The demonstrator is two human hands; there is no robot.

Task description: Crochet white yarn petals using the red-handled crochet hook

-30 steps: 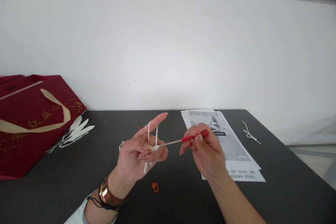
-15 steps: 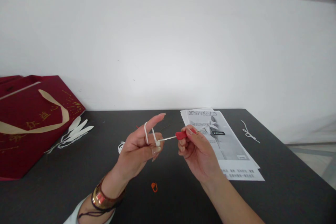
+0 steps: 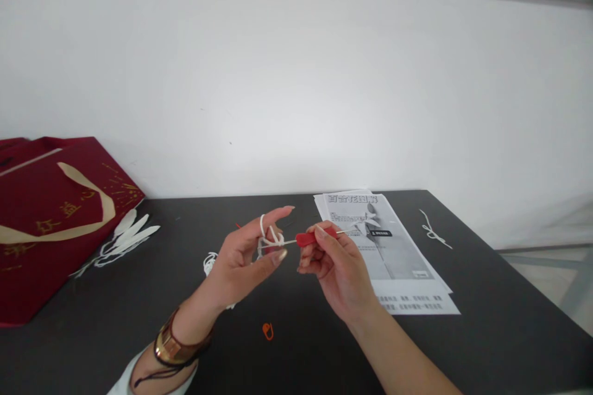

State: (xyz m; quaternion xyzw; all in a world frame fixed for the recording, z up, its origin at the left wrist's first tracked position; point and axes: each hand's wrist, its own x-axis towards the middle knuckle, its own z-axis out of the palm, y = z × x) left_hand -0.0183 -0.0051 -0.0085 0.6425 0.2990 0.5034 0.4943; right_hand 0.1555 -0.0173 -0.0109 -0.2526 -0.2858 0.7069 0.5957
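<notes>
My right hand pinches a crochet hook by its red handle. The metal shaft points left into loops of white yarn at my left hand. Yarn wraps around the raised left index finger, which stretches out to the right. The left thumb lies just under the loops, and the other left fingers are mostly hidden behind. A small bundle of white yarn sits on the table behind my left wrist. An orange stitch marker lies on the dark table below the hands.
Printed sheets lie beyond my right hand. A dark red gift bag stands at the left, with white crocheted petals beside it. A knotted white string lies at the right. A pale wall rises behind the table.
My right hand and the hook have moved left, pushing the shaft further into the yarn. The loop on the left index finger is drawn lower, and the left thumb has opened slightly.
</notes>
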